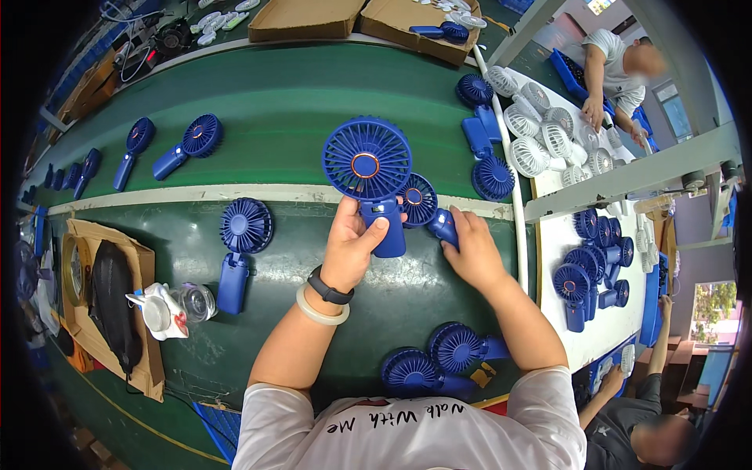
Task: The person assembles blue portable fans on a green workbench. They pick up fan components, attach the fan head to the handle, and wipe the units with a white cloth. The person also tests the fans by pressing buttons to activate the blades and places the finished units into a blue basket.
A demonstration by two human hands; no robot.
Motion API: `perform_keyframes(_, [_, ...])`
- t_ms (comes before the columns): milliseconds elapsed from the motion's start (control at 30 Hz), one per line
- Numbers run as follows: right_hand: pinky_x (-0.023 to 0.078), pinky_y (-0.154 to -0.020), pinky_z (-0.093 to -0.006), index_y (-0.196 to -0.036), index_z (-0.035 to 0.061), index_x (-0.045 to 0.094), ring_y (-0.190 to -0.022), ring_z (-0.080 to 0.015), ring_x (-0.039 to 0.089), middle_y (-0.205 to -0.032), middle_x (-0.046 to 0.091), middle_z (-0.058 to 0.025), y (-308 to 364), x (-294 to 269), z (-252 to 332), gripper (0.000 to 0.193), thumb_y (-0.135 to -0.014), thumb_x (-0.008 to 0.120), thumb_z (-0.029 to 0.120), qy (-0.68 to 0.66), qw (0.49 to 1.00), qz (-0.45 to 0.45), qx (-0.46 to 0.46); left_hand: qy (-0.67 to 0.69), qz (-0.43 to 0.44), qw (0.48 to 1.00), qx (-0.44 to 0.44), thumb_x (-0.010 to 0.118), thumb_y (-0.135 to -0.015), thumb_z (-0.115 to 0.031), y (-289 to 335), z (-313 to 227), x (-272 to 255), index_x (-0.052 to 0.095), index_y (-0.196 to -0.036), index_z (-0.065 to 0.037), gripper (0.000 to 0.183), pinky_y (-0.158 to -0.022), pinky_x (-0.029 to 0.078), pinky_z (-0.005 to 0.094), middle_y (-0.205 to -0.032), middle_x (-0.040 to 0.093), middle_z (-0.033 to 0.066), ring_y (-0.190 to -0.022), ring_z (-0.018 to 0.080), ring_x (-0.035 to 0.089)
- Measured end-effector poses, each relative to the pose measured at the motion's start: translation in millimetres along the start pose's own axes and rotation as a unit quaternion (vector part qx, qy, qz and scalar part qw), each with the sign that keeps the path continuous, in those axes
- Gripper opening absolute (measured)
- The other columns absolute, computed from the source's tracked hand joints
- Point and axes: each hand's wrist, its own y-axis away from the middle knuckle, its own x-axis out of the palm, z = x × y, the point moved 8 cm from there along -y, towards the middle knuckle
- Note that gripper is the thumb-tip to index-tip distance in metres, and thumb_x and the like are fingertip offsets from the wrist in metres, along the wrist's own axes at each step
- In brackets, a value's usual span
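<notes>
In my left hand point(345, 254) is a blue handheld fan point(384, 176), its round grille facing up at me. My thumb presses on the handle just below a small dark display. My right hand point(478, 254) grips the handle of a second blue fan point(417, 201), whose head lies partly behind the first. Left of my hands, another blue fan point(247, 227) rests on the green bench point(313, 368). Close to my body lie two more, a blue fan point(456, 347) and a blue fan point(410, 368), beside a small yellow piece point(483, 374).
Blue fans point(202, 135) lie along the green belt point(274, 102) beyond a pale rail point(180, 194). A cardboard tray point(149, 313), white figurine point(163, 312) and clear jar point(196, 302) stand left. White fans point(540, 133) crowd the right table, where two people work.
</notes>
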Motion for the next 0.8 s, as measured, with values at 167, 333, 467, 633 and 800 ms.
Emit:
perform_keyframes(167, [0.048,-0.085,-0.0399,-0.132,0.0025,0.037,-0.101,-0.0301,0.056,-0.107,0.055,-0.0198,-7,25,-24,0.055,-0.085,0.061,0.018,-0.736,0.637,0.104,0.203,0.016,-0.019,1.000,-0.020,0.058,-0.089,-0.011,1,6,-6,0.037,-0.129,-0.004,0.046,-0.087,0.049,0.0378,-0.116,0.056,0.0140,-0.100,0.0246,0.060])
perform_keyframes(333, [0.045,-0.068,-0.0351,-0.138,0.0083,0.027,-0.081,-0.0229,0.050,-0.107,0.047,-0.0158,-28,14,10,0.061,-0.088,0.052,0.033,-0.904,0.394,0.160,0.051,0.035,-0.023,0.999,-0.034,0.057,-0.090,-0.016,4,6,-5,0.038,-0.128,-0.007,0.043,-0.085,0.051,0.0417,-0.116,0.055,0.0139,-0.096,0.0249,0.062])
perform_keyframes(467, [0.043,-0.064,-0.0342,-0.140,0.0127,0.024,-0.077,-0.0234,0.050,-0.104,0.048,-0.0168,-31,8,33,0.063,-0.088,0.051,0.037,-0.920,0.344,0.189,-0.002,0.055,-0.045,0.996,-0.054,0.056,-0.091,-0.018,5,13,-7,0.038,-0.126,-0.010,0.041,-0.083,0.053,0.0427,-0.114,0.055,0.0123,-0.096,0.0233,0.061])
perform_keyframes(633, [0.045,-0.066,-0.0351,-0.134,0.0066,0.037,-0.080,-0.0253,0.054,-0.106,0.055,-0.0172,-34,4,39,0.054,-0.094,0.039,0.044,-0.920,0.358,0.160,-0.006,0.111,-0.074,0.986,-0.098,0.060,-0.087,-0.009,9,22,3,0.037,-0.123,-0.011,0.042,-0.070,0.056,0.0363,-0.112,0.054,0.0118,-0.092,0.0226,0.062])
perform_keyframes(800, [0.050,-0.072,-0.0347,-0.126,0.0036,0.043,-0.087,-0.0213,0.059,-0.104,0.057,-0.0124,-33,10,23,0.049,-0.090,0.056,0.033,-0.826,0.560,0.043,0.047,0.075,-0.058,0.990,-0.103,0.065,-0.082,-0.004,11,30,3,0.039,-0.119,-0.012,0.046,-0.060,0.055,0.0302,-0.103,0.055,0.0086,-0.086,0.0192,0.061])
